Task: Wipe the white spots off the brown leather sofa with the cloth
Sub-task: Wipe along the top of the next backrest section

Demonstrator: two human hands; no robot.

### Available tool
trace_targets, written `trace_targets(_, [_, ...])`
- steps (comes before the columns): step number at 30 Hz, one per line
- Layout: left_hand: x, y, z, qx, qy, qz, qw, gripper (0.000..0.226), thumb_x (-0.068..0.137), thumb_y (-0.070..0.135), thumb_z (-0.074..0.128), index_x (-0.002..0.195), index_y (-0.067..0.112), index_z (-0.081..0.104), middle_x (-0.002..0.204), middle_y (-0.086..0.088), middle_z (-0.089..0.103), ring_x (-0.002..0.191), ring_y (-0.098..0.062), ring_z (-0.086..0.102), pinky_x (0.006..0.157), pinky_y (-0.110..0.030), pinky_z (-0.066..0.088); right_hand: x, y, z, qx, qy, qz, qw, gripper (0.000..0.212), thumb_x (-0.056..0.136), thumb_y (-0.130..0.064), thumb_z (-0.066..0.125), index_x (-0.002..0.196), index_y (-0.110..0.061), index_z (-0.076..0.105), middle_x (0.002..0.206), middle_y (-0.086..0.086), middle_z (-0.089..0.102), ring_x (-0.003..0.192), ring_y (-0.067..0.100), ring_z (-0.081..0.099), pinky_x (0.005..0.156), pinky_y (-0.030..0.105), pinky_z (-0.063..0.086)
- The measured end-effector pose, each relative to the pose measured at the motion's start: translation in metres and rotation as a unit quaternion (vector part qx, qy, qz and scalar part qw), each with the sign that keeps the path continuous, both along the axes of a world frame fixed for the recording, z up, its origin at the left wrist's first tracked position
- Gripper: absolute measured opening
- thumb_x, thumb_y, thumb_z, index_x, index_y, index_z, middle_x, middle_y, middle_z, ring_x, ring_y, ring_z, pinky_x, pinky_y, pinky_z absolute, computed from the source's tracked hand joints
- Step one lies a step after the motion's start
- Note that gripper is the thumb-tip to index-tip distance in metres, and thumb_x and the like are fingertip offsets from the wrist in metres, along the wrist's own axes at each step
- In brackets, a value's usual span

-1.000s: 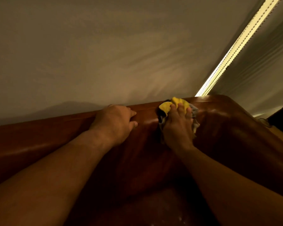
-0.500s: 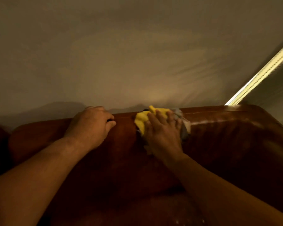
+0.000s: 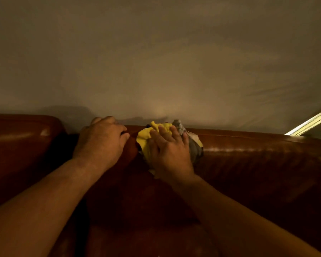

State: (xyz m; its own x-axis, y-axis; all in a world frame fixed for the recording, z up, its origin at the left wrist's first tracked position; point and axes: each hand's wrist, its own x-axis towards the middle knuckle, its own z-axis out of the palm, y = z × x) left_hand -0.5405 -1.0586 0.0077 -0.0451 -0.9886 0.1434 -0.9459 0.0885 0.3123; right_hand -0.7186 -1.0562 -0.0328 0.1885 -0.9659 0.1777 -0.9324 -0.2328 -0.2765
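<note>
The brown leather sofa [image 3: 258, 164] fills the lower half of the dim view, its backrest top running across the middle. My right hand [image 3: 170, 153] presses a crumpled yellow and grey cloth [image 3: 144, 140] flat against the top of the backrest, fingers spread over it. Just left of the cloth, my left hand [image 3: 102, 141] curls over the backrest's top edge, beside a dark gap between two back cushions. Faint white specks [image 3: 158, 255] show on the seat at the bottom edge.
A plain pale wall [image 3: 156, 62] rises directly behind the sofa. A bright light strip [image 3: 311, 123] slants up at the far right. A second back cushion [image 3: 20, 138] lies to the left.
My right hand has slid the cloth leftward along the backrest top, close to my left hand. The view has swung left, revealing the left cushion and pushing the light strip to the edge.
</note>
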Motion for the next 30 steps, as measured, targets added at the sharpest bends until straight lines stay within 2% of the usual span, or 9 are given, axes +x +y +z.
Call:
trace_targets(4, [0.026, 0.012, -0.004, -0.023, 0.023, 0.015, 0.999, 0.031, 0.095, 0.030, 0.047, 0.109, 0.012, 0.068, 0.109, -0.008, 0.060, 0.104, -0.028, 0.051, 0.088, -0.040, 0.045, -0.006, 0.008, 0.009, 0.016, -0.004, 0.038, 0.999, 0.042, 0.098, -0.043, 0.038, 0.138, -0.032, 0.044, 0.154, -0.003, 0.032, 0.146, 0.022, 0.012, 0.117, 0.048, 0.003])
trace_targets(9, [0.058, 0.019, -0.007, -0.028, 0.056, 0.018, 0.998, 0.030, 0.095, 0.028, 0.048, 0.114, 0.011, 0.064, 0.115, -0.005, 0.059, 0.106, -0.024, 0.054, 0.087, -0.035, 0.046, 0.046, 0.002, 0.007, 0.009, -0.015, -0.022, 1.000, 0.043, 0.098, -0.037, 0.037, 0.139, -0.024, 0.045, 0.152, -0.001, 0.035, 0.145, 0.024, 0.015, 0.114, 0.044, 0.000])
trace_targets(15, [0.069, 0.028, -0.009, -0.025, 0.052, 0.005, 0.998, 0.028, 0.094, 0.026, 0.049, 0.113, 0.012, 0.063, 0.116, -0.006, 0.059, 0.104, -0.027, 0.056, 0.085, -0.037, 0.047, 0.105, 0.003, 0.002, -0.022, -0.016, 0.029, 0.999, 0.041, 0.095, -0.035, 0.041, 0.133, -0.021, 0.051, 0.147, 0.004, 0.044, 0.141, 0.029, 0.025, 0.113, 0.051, 0.005])
trace_targets(18, [0.069, 0.029, -0.006, -0.027, 0.043, -0.006, 0.999, 0.030, 0.095, 0.024, 0.047, 0.119, 0.011, 0.061, 0.120, -0.006, 0.059, 0.108, -0.026, 0.055, 0.088, -0.036, 0.047, 0.091, 0.000, 0.007, -0.026, 0.016, 0.063, 0.998, 0.040, 0.095, -0.040, 0.041, 0.131, -0.028, 0.052, 0.145, 0.000, 0.047, 0.138, 0.027, 0.030, 0.113, 0.050, 0.016])
trace_targets(23, [0.067, 0.027, -0.003, -0.020, 0.060, -0.010, 0.998, 0.034, 0.098, 0.027, 0.043, 0.126, 0.013, 0.056, 0.125, 0.000, 0.055, 0.112, -0.021, 0.052, 0.091, -0.031, 0.046, 0.012, 0.002, 0.009, -0.044, 0.019, -0.047, 0.998, 0.037, 0.093, -0.033, 0.049, 0.129, -0.028, 0.055, 0.140, 0.000, 0.052, 0.135, 0.027, 0.037, 0.110, 0.047, 0.025])
trace_targets(27, [0.065, 0.027, -0.004, -0.022, 0.070, -0.015, 0.997, 0.034, 0.097, 0.029, 0.044, 0.126, 0.014, 0.056, 0.127, 0.001, 0.054, 0.114, -0.020, 0.052, 0.091, -0.030, 0.044, -0.010, 0.003, 0.007, -0.010, 0.003, -0.149, 0.989, 0.040, 0.096, -0.037, 0.043, 0.133, -0.025, 0.052, 0.147, 0.002, 0.043, 0.141, 0.029, 0.026, 0.115, 0.050, 0.015])
trace_targets(30, [0.064, 0.029, -0.006, -0.026, 0.067, -0.024, 0.997, 0.034, 0.096, 0.029, 0.046, 0.126, 0.015, 0.055, 0.130, 0.002, 0.053, 0.116, -0.019, 0.051, 0.093, -0.029, 0.043, 0.021, 0.000, 0.006, -0.020, 0.008, -0.149, 0.989, 0.043, 0.095, -0.040, 0.037, 0.135, -0.026, 0.049, 0.147, 0.000, 0.043, 0.141, 0.028, 0.025, 0.113, 0.050, 0.012])
